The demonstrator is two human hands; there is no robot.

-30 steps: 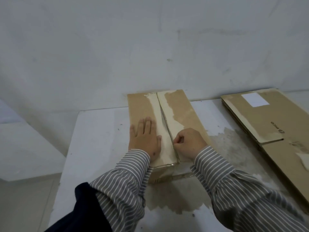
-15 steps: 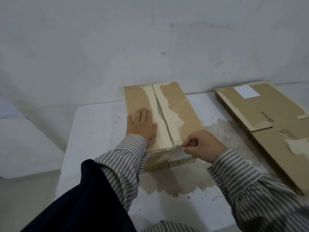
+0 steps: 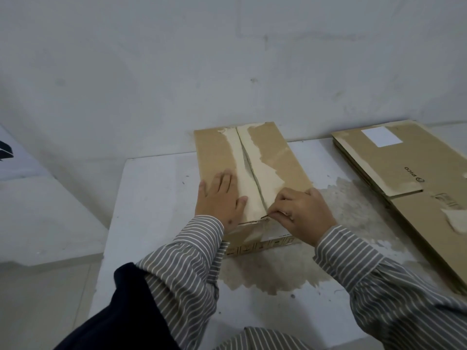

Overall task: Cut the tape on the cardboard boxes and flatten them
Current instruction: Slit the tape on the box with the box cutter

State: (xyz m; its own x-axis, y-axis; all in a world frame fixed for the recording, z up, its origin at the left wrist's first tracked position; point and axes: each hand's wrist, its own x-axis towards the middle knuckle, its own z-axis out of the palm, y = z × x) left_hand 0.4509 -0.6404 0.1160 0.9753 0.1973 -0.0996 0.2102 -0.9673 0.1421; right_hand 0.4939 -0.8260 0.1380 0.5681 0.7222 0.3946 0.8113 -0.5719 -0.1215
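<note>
On the desk (image 3: 151,198), the left hand (image 3: 219,198) presses flat on the box (image 3: 285,162) while the right hand (image 3: 300,213) pinches a small blade (image 3: 265,218) at its seam.

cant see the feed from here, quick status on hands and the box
Left hand flat on box, pressing. Right hand pinching something small at the near end of the centre seam. Box not yet flattened. Nothing in the way.
</note>
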